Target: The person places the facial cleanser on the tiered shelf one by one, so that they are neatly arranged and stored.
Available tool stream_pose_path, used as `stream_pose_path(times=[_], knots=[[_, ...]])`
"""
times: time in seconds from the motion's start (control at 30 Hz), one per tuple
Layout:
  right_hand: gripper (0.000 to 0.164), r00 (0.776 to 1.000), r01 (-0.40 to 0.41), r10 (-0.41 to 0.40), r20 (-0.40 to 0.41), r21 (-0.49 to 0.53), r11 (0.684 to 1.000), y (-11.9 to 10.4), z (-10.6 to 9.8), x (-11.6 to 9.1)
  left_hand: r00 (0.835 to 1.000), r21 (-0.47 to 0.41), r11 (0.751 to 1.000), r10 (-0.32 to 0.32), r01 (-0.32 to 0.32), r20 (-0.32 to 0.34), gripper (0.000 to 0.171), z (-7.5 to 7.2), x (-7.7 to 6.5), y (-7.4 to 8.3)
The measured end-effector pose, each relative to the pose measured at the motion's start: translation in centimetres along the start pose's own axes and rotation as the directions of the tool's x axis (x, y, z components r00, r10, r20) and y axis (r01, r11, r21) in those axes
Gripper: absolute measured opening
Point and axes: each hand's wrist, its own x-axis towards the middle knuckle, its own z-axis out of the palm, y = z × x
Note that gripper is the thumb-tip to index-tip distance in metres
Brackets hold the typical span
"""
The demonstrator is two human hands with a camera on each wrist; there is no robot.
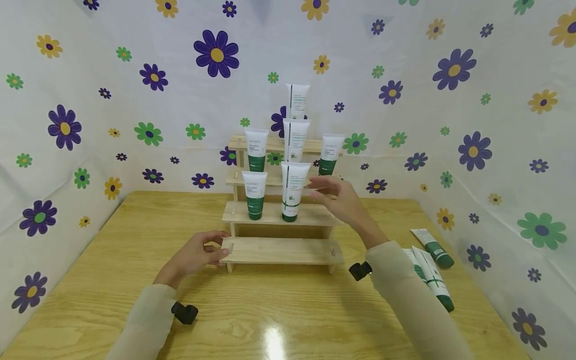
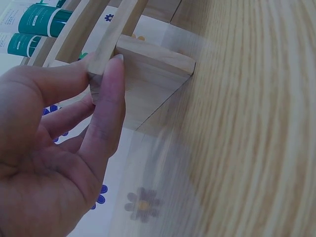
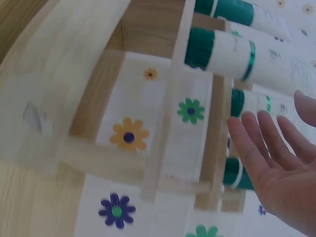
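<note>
My left hand (image 1: pixel 198 256) pinches the left end of the lowest step of a wooden stepped display stand (image 1: pixel 279 250); the left wrist view shows thumb and fingers on that board (image 2: pixel 106 54). Beside the tall white tube with a green cap (image 1: pixel 295 190), on the second step up, is my right hand (image 1: pixel 342 202). Its fingers (image 3: pixel 269 143) are extended and nothing is gripped. A short white-and-green tube (image 1: pixel 255 196) stands left of the tall one. On higher steps stand more tubes: a short one (image 1: pixel 256 150), tall ones (image 1: pixel 295 140) (image 1: pixel 297 100), and a short one (image 1: pixel 331 152) at right.
To the right of the stand, several tubes lie on the wooden table, one (image 1: pixel 433 248) farther back and another (image 1: pixel 434 280) nearer, partly behind the right sleeve (image 1: pixel 400 280). White cloth with printed flowers (image 1: pixel 387 45) encloses the back and sides.
</note>
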Motion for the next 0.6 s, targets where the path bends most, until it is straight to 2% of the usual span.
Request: stream_pose_path(times=[0.23, 0.43, 0.6], knots=[[0.037, 0.997, -0.040, 0.048, 0.055, -0.147, 0.988, 0.3, -5.0, -2.5, 1.000, 0.007, 1.000, -0.011, 0.011, -0.008, 0.052, 0.1, 0.0, -0.1], [0.038, 0.990, -0.095, 0.122, 0.076, -0.295, 0.951, 0.8, -9.0, -4.8, 1.000, 0.033, 0.999, -0.007, 0.007, -0.012, 0.052, 0.0, 0.0, 0.0], [0.040, 0.973, -0.156, 0.208, 0.102, -0.375, 0.914, 2.0, -11.7, -6.4, 1.000, 0.031, 0.999, -0.007, 0.007, -0.010, 0.052, 0.0, 0.0, 0.0]])
